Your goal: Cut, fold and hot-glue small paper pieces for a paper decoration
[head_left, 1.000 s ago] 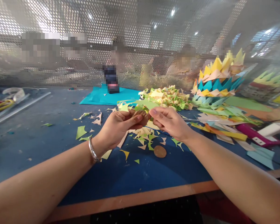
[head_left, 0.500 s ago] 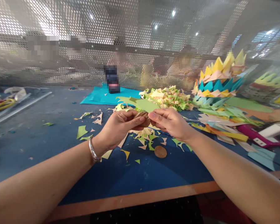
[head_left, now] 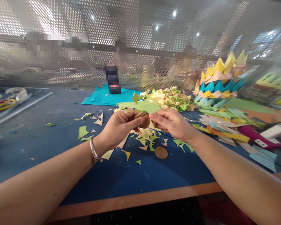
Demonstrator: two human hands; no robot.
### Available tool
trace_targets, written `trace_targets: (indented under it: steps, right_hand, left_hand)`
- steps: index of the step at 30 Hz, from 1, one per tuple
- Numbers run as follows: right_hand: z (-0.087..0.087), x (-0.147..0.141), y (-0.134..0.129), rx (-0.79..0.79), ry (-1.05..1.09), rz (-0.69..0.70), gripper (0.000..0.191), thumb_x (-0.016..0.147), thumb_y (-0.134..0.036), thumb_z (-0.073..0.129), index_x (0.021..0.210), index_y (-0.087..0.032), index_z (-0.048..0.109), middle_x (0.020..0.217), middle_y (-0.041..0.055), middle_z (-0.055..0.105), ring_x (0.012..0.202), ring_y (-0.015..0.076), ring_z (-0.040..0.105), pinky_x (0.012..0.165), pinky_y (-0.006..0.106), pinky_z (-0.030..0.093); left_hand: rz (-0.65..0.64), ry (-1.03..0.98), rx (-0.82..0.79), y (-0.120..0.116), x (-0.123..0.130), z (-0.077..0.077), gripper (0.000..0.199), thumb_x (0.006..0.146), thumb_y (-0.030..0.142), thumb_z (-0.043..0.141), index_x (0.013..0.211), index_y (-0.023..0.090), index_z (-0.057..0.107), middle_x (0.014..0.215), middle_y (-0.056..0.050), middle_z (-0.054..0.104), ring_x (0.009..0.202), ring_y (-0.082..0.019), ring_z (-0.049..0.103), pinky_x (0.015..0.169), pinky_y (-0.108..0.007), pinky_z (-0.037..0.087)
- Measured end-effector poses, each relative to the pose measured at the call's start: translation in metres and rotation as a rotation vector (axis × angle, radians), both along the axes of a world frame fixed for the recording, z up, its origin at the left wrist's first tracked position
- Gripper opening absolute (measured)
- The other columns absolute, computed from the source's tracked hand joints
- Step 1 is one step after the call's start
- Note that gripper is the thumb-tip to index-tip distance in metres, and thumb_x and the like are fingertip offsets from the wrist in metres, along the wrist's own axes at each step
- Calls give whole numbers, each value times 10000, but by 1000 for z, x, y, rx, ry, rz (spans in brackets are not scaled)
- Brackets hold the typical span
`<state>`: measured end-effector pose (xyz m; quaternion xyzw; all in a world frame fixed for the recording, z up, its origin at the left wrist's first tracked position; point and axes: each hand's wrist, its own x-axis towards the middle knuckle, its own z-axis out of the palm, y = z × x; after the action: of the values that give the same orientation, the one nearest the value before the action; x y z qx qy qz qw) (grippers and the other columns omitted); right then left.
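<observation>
Above the middle of the blue table, my left hand (head_left: 124, 125) is closed round a small brown ridged piece (head_left: 141, 116), its thumb along the near side. My right hand (head_left: 170, 123) pinches at the right end of that piece, thumb against forefinger. A light green paper (head_left: 148, 106) stands up just behind the fingertips; whether it is attached to the brown piece cannot be seen. Cut paper scraps (head_left: 144, 134) lie below and around both hands. Nearer the front edge lies a round brown disc (head_left: 161, 152).
Behind the hands are turquoise sheets (head_left: 96, 96) with a dark object (head_left: 113, 81), and a heap of folded paper pieces (head_left: 170, 97). Stacked pointed paper rings (head_left: 221, 84) stand at back right, near a magenta tool (head_left: 259, 137) and paper strips. Clear rods (head_left: 25, 106) lie left.
A small flap of green paper now sticks up behind the fingers. Both hands keep nearly the same place and hold.
</observation>
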<state>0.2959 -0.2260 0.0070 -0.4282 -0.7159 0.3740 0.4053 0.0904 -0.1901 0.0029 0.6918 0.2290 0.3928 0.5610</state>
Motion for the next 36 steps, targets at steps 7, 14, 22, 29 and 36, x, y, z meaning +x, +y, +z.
trace_targets:
  steps: [7,14,22,29,36]
  right_hand:
    - [0,0,2,-4,25,16,511,915,-609,591,644,-179,533,497,-99,271,432,55,210,410,239,170]
    - [1,0,1,-72,66,28,514,893,-626,610,650,-177,544,489,-100,276,423,50,214,392,232,146]
    - [3,-1,1,-158,132,43,488,838,-597,697,643,-171,560,482,-101,293,413,45,220,371,227,129]
    - [4,-1,0,-167,120,44,524,848,-634,664,632,-172,541,483,-100,290,418,43,214,375,222,121]
    - [5,-1,-2,-170,106,55,526,867,-630,643,627,-177,529,481,-99,279,420,46,210,381,226,120]
  left_hand:
    - [-15,27,64,1,-1,0,175,901,242,630,796,122,702,757,-25,635,684,-108,557,595,-219,429]
    - [5,67,124,5,-2,-1,170,902,266,630,841,125,701,762,-26,651,688,-111,564,587,-225,425]
    - [21,108,212,10,-5,-4,158,905,279,629,883,141,702,788,-33,684,706,-119,599,583,-226,434]
    - [36,82,180,8,-3,-3,154,863,280,664,874,131,702,764,-33,675,678,-122,588,574,-241,415]
    - [72,31,122,7,-2,-4,141,813,278,703,796,138,702,701,-20,656,644,-125,565,567,-256,394]
